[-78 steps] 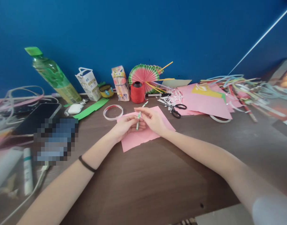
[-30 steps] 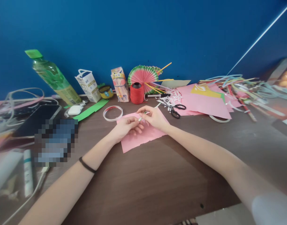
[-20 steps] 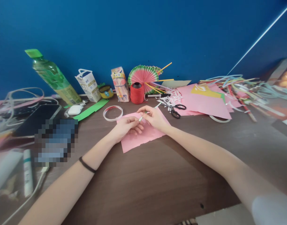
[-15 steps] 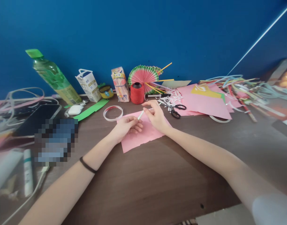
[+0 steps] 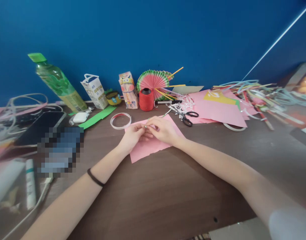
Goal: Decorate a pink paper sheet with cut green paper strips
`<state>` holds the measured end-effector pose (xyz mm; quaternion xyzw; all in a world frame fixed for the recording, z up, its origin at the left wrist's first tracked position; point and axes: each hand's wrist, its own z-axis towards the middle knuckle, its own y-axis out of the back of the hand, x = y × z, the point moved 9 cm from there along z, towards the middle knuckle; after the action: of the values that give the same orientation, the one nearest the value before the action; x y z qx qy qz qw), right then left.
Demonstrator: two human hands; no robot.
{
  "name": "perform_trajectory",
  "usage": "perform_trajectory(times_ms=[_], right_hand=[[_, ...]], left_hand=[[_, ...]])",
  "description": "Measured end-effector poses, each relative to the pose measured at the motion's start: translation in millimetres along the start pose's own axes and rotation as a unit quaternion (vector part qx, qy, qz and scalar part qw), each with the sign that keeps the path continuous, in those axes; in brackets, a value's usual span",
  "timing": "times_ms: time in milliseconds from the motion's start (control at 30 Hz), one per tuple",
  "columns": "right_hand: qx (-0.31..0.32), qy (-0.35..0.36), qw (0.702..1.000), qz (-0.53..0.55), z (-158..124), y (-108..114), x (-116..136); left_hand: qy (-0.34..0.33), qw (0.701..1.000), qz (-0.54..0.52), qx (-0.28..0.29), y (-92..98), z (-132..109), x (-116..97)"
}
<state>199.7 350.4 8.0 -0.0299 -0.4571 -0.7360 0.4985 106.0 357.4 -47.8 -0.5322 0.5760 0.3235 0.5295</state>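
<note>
My left hand (image 5: 134, 135) and my right hand (image 5: 163, 129) meet over a pink paper sheet (image 5: 141, 154) on the brown table. Both are closed in a pinch, fingertips together. Between them shows a small pale greenish bit, seemingly the end of a thin white strip (image 5: 145, 126); fingers hide most of it. A roll of clear tape (image 5: 120, 121) lies left of the sheet. Black-handled scissors (image 5: 188, 119) rest to its right, beside white paper shreds. Behind stands a red thread spool (image 5: 146, 100).
A green bottle (image 5: 59, 81), a milk carton (image 5: 94, 91), a decorated small box (image 5: 128, 90) and a pleated paper fan (image 5: 153, 81) line the blue wall. Pink papers (image 5: 218, 110) and thin sticks lie right. Phones (image 5: 41, 128), cables and a white marker (image 5: 30, 185) are left.
My right hand has moved down and left until its fingertips meet my left hand's. The white strip that showed between the hands is now mostly covered. My left hand has hardly moved.
</note>
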Motion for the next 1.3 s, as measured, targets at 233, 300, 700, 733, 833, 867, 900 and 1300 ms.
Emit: perform_trajectory(times_ms=[233, 300, 700, 733, 833, 867, 900, 1300], right_hand=[[-0.021, 0.009, 1.0, -0.002, -1, 1, -4], [-0.018, 0.011, 1.0, -0.013, -1, 1, -4], [-0.01, -0.013, 1.0, -0.008, 0, 1, -7], [-0.008, -0.016, 1.0, -0.005, 0, 0, -8], [0.001, -0.024, 1.0, 0.007, 0, -1, -10], [0.005, -0.028, 1.0, 0.012, 1, -1, -10], [0.009, -0.032, 0.999, 0.018, 1, -2, -11], [0.024, -0.074, 0.994, 0.072, 2, -5, -15]], left_hand=[[-0.007, 1.0, 0.025, -0.012, -0.5, -2, -2], [-0.013, 0.999, 0.038, -0.018, -0.8, -3, -3], [-0.045, 0.995, 0.086, -0.032, 2.1, -2, -3], [-0.048, 0.994, 0.095, -0.03, 1.9, -2, -3], [-0.063, 0.99, 0.126, -0.028, 0.9, -1, -3], [-0.067, 0.988, 0.136, -0.029, 0.6, -1, -3], [-0.069, 0.987, 0.144, -0.03, 0.4, -1, -2], [-0.086, 0.982, 0.169, -0.023, -1.5, -4, -4]])
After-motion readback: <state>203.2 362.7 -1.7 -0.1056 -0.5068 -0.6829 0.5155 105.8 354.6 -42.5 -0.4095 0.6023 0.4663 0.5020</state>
